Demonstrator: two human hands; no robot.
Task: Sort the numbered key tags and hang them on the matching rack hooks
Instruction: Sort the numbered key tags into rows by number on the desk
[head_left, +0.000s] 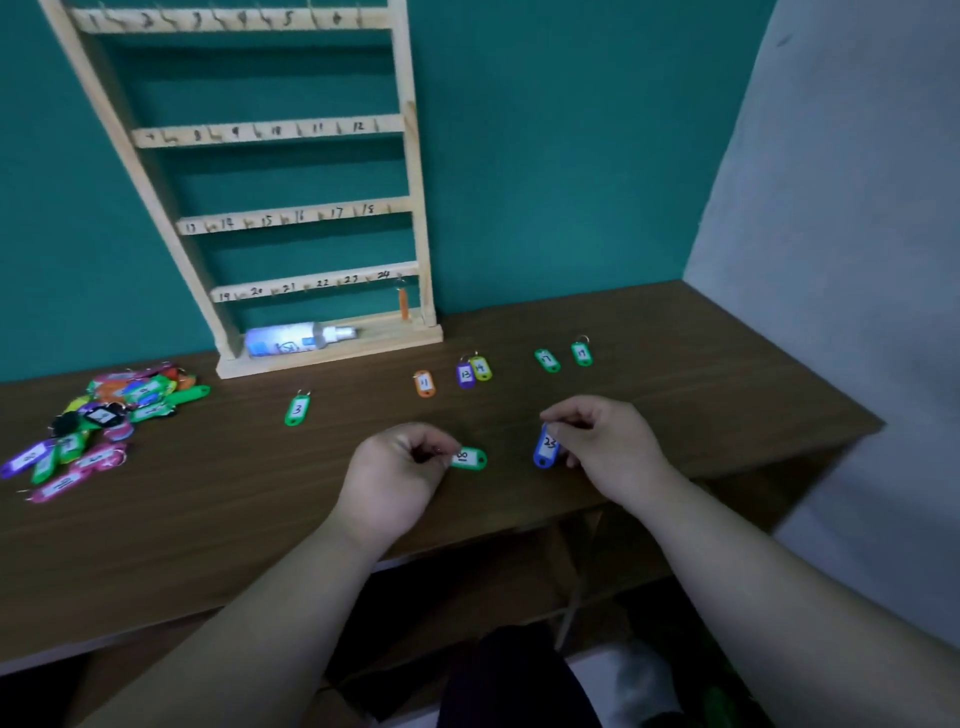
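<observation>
My left hand pinches the ring end of a green tag marked 18, which lies flat on the wooden table. My right hand holds a blue tag marked 23 by its ring, tilted above the table. A wooden rack with numbered hooks leans against the teal wall. One orange tag hangs at its bottom right hook under 24. Single tags lie on the table: green 3, orange 11, purple 13, yellow-green 14, green 17 and green 19.
A heap of several mixed-colour tags lies at the table's left. A small white bottle rests on its side on the rack's base. A grey wall bounds the right; the table's right edge is near the green tags.
</observation>
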